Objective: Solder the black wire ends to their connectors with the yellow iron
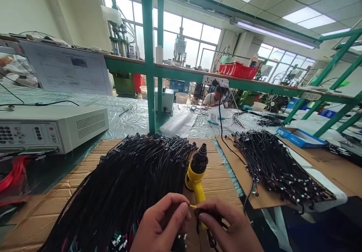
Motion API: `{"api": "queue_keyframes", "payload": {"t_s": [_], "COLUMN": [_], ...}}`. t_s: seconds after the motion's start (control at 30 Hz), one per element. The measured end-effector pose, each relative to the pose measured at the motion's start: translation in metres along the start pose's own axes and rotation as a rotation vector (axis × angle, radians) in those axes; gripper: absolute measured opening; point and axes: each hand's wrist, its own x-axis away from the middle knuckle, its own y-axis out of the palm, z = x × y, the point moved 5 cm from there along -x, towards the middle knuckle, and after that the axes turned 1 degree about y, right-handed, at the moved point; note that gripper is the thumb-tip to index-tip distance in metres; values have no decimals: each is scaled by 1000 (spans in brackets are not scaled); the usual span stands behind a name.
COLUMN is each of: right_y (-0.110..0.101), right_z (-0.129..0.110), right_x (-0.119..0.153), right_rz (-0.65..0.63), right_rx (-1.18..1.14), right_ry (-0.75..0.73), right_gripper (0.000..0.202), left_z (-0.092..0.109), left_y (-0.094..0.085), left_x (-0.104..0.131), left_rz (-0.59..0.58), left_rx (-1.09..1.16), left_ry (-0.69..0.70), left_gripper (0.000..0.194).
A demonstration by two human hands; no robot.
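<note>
Near the bottom centre, my left hand (pixel 165 222) has its thumb and finger pinched at one end of a short yellow sleeve or wire end (pixel 193 206). Facing it, my right hand (pixel 226 222) is closed on a thin black cable (pixel 210 239), whose loops hang below the fingers. The yellow piece bridges the gap between both hands. Just behind them a yellow heat gun (pixel 195 176) stands with its dark stepped nozzle pointing up. To the left, a large bundle of black cables (pixel 127 180) with small white connectors lies on cardboard (pixel 76 184).
A second cable pile (pixel 277 165) lies on cardboard at right, beside a blue tray (pixel 301 137). A grey instrument (pixel 82 126) stands at left. A green frame post (pixel 151 105) rises ahead, and a person (pixel 216 97) sits beyond the bench.
</note>
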Motion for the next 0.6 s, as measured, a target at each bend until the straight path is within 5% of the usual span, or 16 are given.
{"api": "queue_keyframes", "payload": {"t_s": [0.6], "right_y": [-23], "right_z": [0], "right_x": [-14], "right_rz": [145], "right_rx": [-225], "right_ry": [89], "right_gripper": [12], "left_z": [0], "left_y": [14], "left_x": [-27], "left_rz": [-46], "left_rx": [16], "left_ry": [19], "left_gripper": [22]}}
